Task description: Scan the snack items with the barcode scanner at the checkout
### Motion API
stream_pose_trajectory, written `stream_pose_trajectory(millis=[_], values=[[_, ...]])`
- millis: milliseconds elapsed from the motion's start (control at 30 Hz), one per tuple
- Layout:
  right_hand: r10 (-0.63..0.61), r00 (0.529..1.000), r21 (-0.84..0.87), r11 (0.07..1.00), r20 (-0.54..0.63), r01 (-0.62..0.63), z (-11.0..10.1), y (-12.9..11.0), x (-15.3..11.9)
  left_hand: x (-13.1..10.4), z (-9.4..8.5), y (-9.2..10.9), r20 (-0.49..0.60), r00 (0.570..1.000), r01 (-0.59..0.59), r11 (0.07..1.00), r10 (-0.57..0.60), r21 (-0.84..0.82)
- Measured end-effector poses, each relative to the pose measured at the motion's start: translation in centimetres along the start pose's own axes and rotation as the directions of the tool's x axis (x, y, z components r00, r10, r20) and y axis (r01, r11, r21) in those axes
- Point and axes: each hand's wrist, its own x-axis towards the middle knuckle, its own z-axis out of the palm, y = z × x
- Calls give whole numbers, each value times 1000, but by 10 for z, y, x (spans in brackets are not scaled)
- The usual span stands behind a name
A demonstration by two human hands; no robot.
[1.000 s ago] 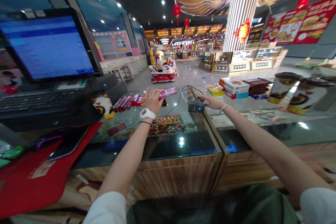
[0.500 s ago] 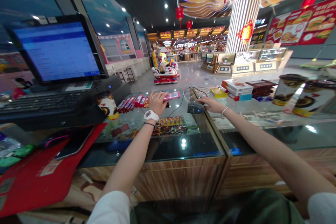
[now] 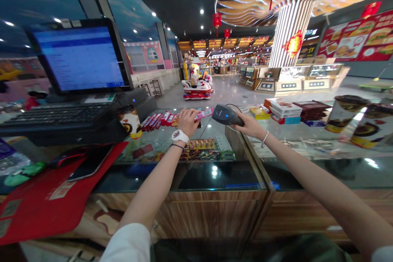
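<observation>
Pink pack (image 3: 206, 113) is in the left hand (image 3: 188, 122), at that hand's two o'clock, with the fingers closed on its left end. I can't tell if it touches the glass table (image 3: 205, 176). The right hand (image 3: 249, 126) has its fingers curled round a dark scanner (image 3: 219, 114) — its blue light (image 3: 226, 115) on — at the pack's three o'clock. Red packets (image 3: 153, 121) lie at the left hand's nine o'clock.

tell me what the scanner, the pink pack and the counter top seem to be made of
Scanner: probably hard plastic, dark and smooth with a soft sheen. Pink pack: smooth, printed card or plastic film, too small to tell which. Counter top: glossy glass, as goods show through it and light reflections gleam on it.
</observation>
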Motion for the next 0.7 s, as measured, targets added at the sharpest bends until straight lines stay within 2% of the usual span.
stream_pose_trajectory(millis=[300, 700], values=[[180, 983, 30, 983, 21, -181, 9, -18, 2, 2, -4, -7, -39, 998, 58, 993, -54, 103], [201, 979, 15, 979, 36, -201, 11, -27, 0, 2, -2, -10, 8, 997, 73, 985, -75, 158]])
